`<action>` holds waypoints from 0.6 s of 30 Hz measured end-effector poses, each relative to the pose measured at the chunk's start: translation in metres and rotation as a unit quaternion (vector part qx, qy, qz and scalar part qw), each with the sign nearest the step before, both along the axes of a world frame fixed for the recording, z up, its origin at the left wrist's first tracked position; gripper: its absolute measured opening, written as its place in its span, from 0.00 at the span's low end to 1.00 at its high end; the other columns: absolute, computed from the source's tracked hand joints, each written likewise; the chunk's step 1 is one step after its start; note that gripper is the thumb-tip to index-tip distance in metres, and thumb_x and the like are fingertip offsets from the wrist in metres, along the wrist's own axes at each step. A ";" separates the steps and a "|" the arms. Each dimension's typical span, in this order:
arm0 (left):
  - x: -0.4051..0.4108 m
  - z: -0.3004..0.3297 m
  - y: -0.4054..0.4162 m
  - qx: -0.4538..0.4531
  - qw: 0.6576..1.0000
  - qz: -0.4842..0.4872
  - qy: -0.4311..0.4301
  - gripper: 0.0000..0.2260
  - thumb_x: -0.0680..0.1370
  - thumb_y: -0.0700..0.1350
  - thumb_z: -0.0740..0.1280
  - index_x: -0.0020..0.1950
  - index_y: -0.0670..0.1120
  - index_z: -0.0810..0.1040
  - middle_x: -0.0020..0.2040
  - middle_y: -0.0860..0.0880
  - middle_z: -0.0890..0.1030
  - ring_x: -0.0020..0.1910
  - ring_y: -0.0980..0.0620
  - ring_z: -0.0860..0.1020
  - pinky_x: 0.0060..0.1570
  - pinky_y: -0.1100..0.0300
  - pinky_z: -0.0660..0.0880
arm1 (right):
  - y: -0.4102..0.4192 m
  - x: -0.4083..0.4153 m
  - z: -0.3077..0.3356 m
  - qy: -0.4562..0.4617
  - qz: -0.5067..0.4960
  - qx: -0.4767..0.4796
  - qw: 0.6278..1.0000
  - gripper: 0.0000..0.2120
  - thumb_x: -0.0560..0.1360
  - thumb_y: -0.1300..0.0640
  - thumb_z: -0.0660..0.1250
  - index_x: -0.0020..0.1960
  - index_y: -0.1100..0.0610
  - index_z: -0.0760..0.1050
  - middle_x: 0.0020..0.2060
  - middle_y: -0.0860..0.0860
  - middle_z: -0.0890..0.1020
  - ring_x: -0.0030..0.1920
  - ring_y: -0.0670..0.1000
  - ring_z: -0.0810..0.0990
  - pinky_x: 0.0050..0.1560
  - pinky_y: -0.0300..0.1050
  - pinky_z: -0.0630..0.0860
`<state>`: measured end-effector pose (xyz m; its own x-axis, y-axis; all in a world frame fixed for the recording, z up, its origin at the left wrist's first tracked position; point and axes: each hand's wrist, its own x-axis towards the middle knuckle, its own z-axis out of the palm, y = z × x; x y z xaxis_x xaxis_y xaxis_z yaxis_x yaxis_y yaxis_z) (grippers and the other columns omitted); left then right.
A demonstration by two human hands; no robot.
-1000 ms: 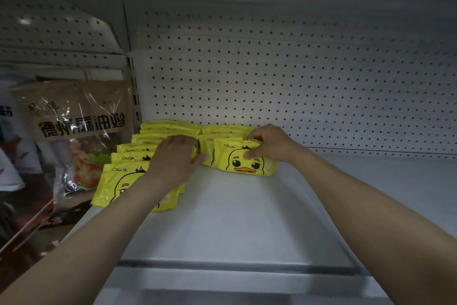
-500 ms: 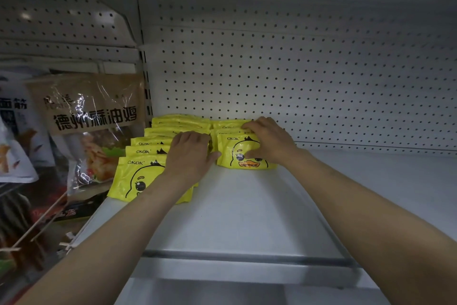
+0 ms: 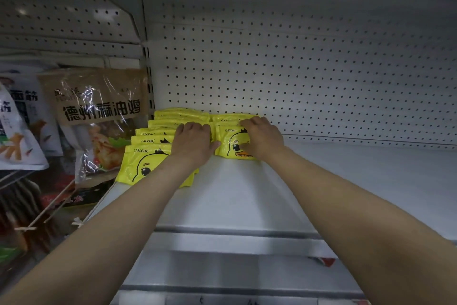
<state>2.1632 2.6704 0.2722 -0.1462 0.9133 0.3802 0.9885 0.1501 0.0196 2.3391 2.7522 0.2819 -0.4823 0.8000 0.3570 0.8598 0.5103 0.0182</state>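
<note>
Two rows of flat yellow duck-print packets lie overlapped on a white shelf [image 3: 247, 196], pushed toward the back left corner. My left hand [image 3: 194, 144] rests palm down on the left row of packets [image 3: 146, 163], fingers straight. My right hand [image 3: 262, 139] lies flat on the right row, covering most of the front packet [image 3: 228, 142]; its thumb lies across the duck's face. Neither hand grips a packet. The packets under both palms are partly hidden.
A perforated white back panel [image 3: 296, 87] closes the shelf behind the packets. Left of the upright, brown and white snack bags [image 3: 99, 111] hang on pegs. The shelf's right half [image 3: 371, 181] is bare white metal, with a front rail [image 3: 235, 233] below.
My right hand has flattened from a curled hold on the front right packet's top edge onto the pack, sliding it back against its row. The left hand stays on its row.
</note>
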 end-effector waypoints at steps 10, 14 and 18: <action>0.036 0.052 -0.087 0.061 0.994 0.044 -0.084 0.23 0.75 0.51 0.69 0.67 0.44 0.70 0.62 0.41 0.74 0.64 0.40 0.70 0.58 0.46 0.72 | -0.078 0.022 0.063 0.051 0.075 0.035 0.995 0.27 0.76 0.46 0.68 0.72 0.52 0.67 0.68 0.54 0.71 0.70 0.56 0.67 0.64 0.53 0.71; 0.047 0.062 -0.149 0.103 0.988 0.072 -0.089 0.23 0.74 0.49 0.71 0.66 0.44 0.71 0.62 0.41 0.74 0.63 0.39 0.71 0.57 0.45 0.73 | -0.132 0.032 0.082 0.070 0.128 0.047 0.988 0.26 0.76 0.46 0.67 0.72 0.51 0.68 0.69 0.53 0.71 0.70 0.56 0.66 0.63 0.54 0.70; 0.050 0.055 -0.217 0.116 0.983 0.114 -0.090 0.23 0.74 0.52 0.70 0.65 0.44 0.71 0.62 0.41 0.75 0.62 0.39 0.71 0.56 0.46 0.72 | -0.188 0.035 0.080 0.077 0.178 0.044 0.980 0.25 0.76 0.44 0.67 0.70 0.50 0.70 0.67 0.53 0.72 0.69 0.56 0.68 0.63 0.52 0.70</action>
<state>2.2132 2.4537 0.3277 -0.4204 0.7413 0.5233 0.9073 0.3378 0.2503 2.3742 2.5639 0.3619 -0.6604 0.5530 0.5081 0.6231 0.7811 -0.0402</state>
